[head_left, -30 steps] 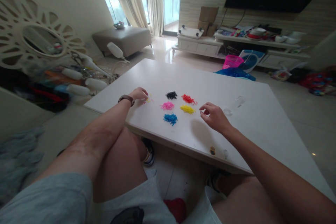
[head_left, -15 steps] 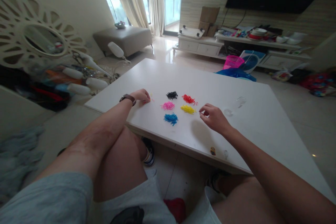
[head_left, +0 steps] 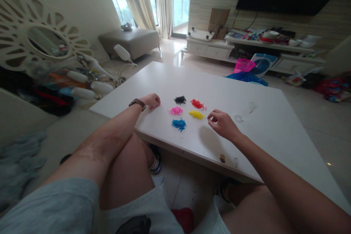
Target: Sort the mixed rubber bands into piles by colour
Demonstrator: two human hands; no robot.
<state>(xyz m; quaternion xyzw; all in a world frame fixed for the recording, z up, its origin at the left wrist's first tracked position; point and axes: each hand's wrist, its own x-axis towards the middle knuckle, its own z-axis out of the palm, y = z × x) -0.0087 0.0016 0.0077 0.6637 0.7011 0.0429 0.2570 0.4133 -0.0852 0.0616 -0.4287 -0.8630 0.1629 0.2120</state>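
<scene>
My left hand (head_left: 152, 100), with a dark watch on the wrist, rests low at the table's left side. Its fingers are curled together, and what they pinch, if anything, is too small to make out. Reddish bits lie under it. My right hand (head_left: 221, 122) hovers with thumb and fingers pinched, just right of a pile of yellow rubber bands (head_left: 196, 114). Between the hands are more small loom-type bands in piles: black bands (head_left: 180, 99), red bands (head_left: 196, 104), pink bands (head_left: 176, 111) and blue bands (head_left: 178, 124).
The piles lie on a white table (head_left: 175, 80). A clear plastic container (head_left: 251, 106) and a clear ring (head_left: 238, 118) are to the right. A small yellow figure (head_left: 222, 158) and a clear piece (head_left: 236, 161) sit near the front edge. A lamp (head_left: 101, 87) stands by the left corner.
My left hand has shifted slightly right, over the spot where a few loose light-coloured bits showed. My right hand has hardly moved; the piles look the same.
</scene>
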